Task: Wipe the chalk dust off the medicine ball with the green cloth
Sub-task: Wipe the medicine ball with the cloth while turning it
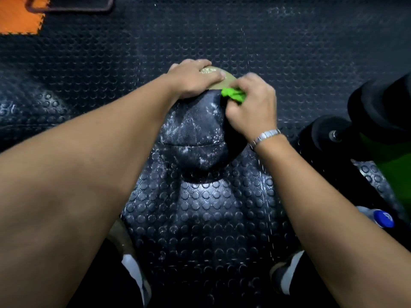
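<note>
one medicine ball (195, 138), left hand (193, 79) flat on top; right hand (252, 106) clutches one bunched green cloth (233, 95) against it.

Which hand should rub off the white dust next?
The right hand: it grips the green cloth against the medicine ball, right beside the chalk dust. The left hand lies flat on top, steadying it.

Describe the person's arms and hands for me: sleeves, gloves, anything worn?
The left arm and right arm are bare, no sleeves in view. Neither the left hand nor the right hand wears a glove, and no rings show. The right wrist carries a silver metal link band, bracelet or watch I cannot tell.
</note>
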`<state>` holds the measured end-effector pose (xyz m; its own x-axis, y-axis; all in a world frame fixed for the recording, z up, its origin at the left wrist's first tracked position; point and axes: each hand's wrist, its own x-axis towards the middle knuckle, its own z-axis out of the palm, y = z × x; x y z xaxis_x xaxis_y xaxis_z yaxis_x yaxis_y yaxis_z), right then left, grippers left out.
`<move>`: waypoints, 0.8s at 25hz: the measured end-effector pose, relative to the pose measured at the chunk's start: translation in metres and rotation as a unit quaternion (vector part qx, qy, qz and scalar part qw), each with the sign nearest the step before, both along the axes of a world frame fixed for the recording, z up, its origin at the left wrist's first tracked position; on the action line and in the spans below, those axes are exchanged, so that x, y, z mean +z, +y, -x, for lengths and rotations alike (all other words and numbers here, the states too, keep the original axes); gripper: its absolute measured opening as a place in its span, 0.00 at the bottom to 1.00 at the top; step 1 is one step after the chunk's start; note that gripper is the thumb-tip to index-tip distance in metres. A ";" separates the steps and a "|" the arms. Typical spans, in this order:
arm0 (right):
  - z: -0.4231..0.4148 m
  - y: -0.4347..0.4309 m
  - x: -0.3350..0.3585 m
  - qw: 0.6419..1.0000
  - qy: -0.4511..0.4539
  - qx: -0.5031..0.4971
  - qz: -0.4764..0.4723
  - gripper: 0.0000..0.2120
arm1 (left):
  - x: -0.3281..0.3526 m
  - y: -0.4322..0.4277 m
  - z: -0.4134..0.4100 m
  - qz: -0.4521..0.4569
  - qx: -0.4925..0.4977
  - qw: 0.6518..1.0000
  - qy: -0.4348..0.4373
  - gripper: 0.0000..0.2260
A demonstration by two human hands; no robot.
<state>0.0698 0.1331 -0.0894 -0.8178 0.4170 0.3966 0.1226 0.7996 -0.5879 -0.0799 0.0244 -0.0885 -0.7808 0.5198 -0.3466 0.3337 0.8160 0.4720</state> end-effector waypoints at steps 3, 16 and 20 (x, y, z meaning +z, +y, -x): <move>-0.003 -0.018 -0.002 0.997 0.009 0.071 -0.038 0.13 | 0.002 0.003 -0.003 0.013 -0.002 1.000 -0.003 0.43; -0.008 0.005 -0.001 0.998 0.012 0.036 -0.044 0.13 | 0.004 0.004 -0.005 0.016 -0.014 1.000 -0.003 0.45; -0.015 -0.027 -0.002 0.992 0.020 0.113 -0.059 0.14 | 0.005 0.006 -0.004 0.020 -0.012 1.000 -0.018 0.43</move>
